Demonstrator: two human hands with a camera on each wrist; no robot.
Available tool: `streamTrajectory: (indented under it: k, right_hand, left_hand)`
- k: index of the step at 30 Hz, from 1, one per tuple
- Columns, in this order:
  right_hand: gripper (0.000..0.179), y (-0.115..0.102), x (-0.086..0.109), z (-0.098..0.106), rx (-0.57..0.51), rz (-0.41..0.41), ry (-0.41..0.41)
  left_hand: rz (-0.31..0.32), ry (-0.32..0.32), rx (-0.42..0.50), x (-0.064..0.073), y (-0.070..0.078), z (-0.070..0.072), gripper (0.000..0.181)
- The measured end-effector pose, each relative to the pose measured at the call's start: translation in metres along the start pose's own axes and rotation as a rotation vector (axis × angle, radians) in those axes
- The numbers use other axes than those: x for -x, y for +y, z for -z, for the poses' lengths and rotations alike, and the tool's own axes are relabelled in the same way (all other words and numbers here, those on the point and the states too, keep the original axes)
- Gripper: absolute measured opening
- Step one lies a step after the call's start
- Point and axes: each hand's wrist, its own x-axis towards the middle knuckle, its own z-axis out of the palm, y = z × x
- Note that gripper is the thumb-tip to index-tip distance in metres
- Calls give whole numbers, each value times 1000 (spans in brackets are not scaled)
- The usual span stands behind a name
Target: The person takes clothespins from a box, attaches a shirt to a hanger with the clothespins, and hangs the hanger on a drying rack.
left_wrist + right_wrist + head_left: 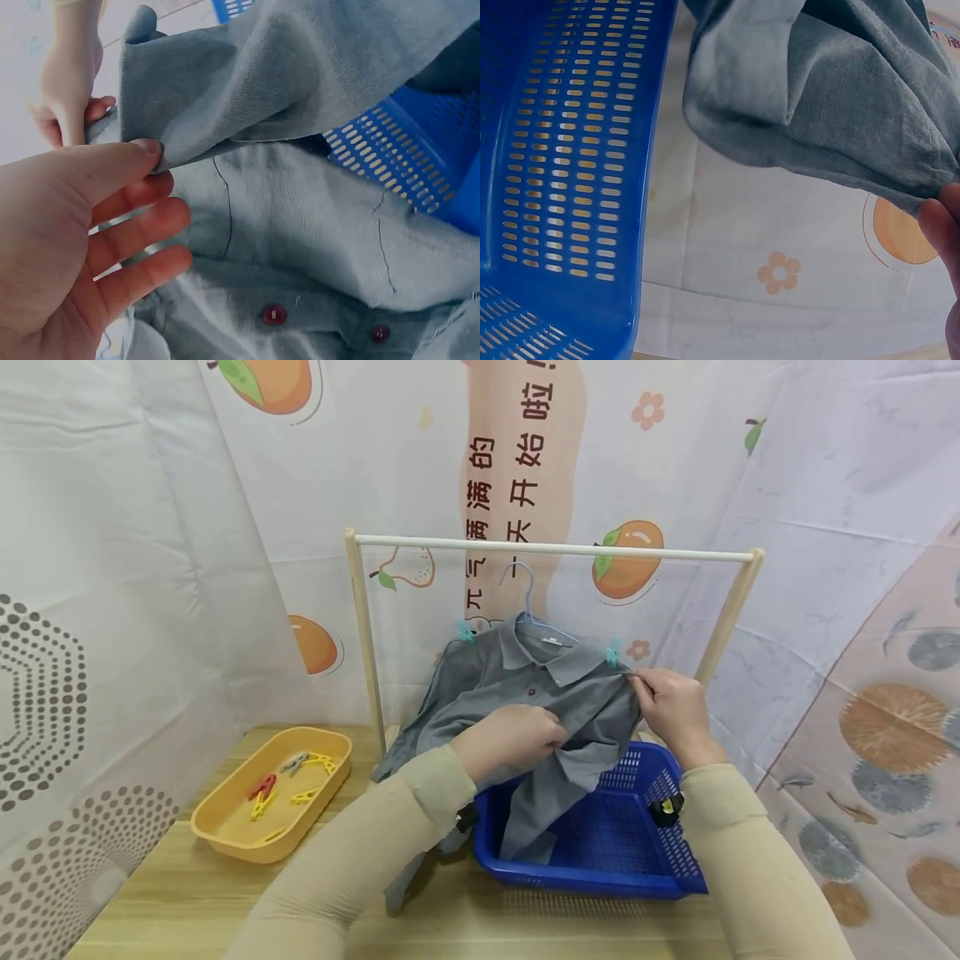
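Observation:
A grey button-up shirt [495,693] is on a light blue hanger [529,597], with a teal clothespin [466,631] at one shoulder and another teal clothespin [612,652] at the other. With thumb and forefinger, my left hand [513,739] pinches a folded edge of the cloth in front of the shirt; its other fingers are loosely bent in the left wrist view. My right hand [672,706] pinches the shirt near the right-hand shoulder, beside the clothespin. Below, a sleeve hangs into the blue basket [585,887]. Dark red buttons [274,314] show on the front.
A wooden rack with a white rod [555,550] stands behind the shirt; the hanger's hook is just below the rod. At left on the wooden table [172,893], a yellow tray [225,847] holds several red, yellow and grey clothespins. Printed curtains surround the table.

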Motion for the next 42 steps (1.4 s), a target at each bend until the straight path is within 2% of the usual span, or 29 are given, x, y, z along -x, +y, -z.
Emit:
streamTrajectory:
  k: [8, 16, 22, 32, 36, 42]
  right_hand:
    - [10, -1, -1, -1, -1, 8, -11]
    - [6, -4, -2, 3, -1, 17, -14]
    - [6, -4, -2, 4, -1, 22, -9]
    - [8, -3, -2, 6, 20, 27, -10]
    - [8, -4, -3, 8, 21, 31, -10]
    - [7, -5, -4, 8, 11, 40, -1]
  left_hand:
    - [5, 112, 2, 15, -15, 6, 15]
    - [-1, 208, 110, 31, -33, 15, 12]
    - [-11, 279, 120, 47, -45, 23, 12]
    - [6, 402, 156, 69, -63, 41, 13]
    - [-25, 455, 140, 76, -71, 45, 11]
    - [-100, 576, 146, 86, -82, 55, 10]
